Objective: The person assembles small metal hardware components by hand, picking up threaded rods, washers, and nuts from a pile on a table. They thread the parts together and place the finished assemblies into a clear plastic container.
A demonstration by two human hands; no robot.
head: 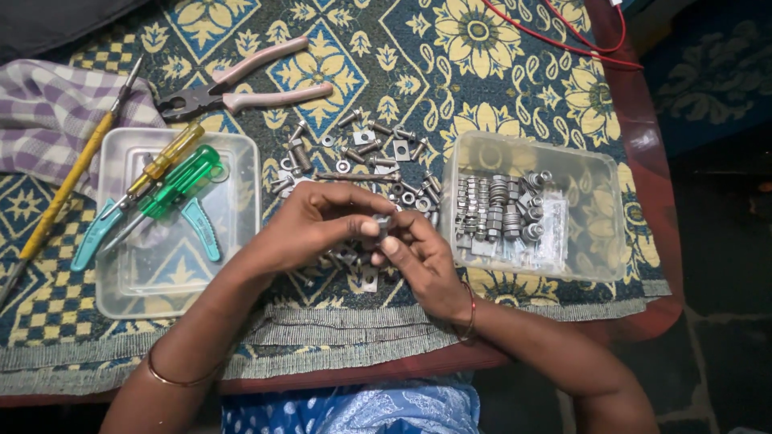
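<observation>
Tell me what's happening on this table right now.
A person's left hand and right hand pinch a small metal fastener between their fingertips, above loose bolts and nuts scattered on a patterned cloth. A clear tub of assembled bolts sits to the right; a tray with screwdrivers sits left.

Dim, even overhead light, sharp centre, dark murky edges, faint glare on plastic.

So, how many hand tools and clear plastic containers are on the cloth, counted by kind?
Screwdrivers: 3 (yellow long one, amber-handled, green-handled)
Pliers: 2 (pink-handled, teal-handled)
Clear containers: 2 (left tool tray, right box of nuts)
Total: 7
</observation>
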